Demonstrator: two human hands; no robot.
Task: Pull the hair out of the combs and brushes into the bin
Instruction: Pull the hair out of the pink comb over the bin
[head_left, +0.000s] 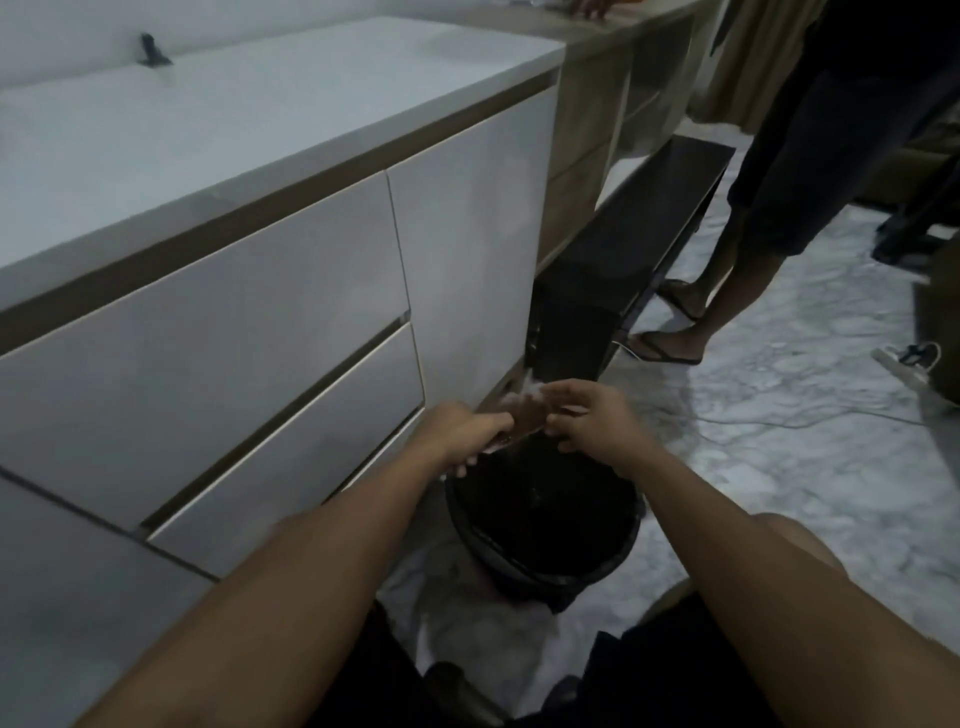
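Observation:
A brown comb (525, 422) is held level above a round bin lined with a black bag (540, 561) on the floor. My left hand (467, 431) grips the comb's left end. My right hand (592, 415) is at the comb's right end, thumb over the top edge and fingers curled under it. The image is blurred, so I cannot make out any hair on the teeth. The bin's inside is dark and its contents are hidden.
A white cabinet (260, 338) with drawers stands close on the left. A low black bench (639, 244) lies behind the bin. Another person (769, 218) in sandals stands at the right on the marble floor. A cable (779, 418) runs across the floor.

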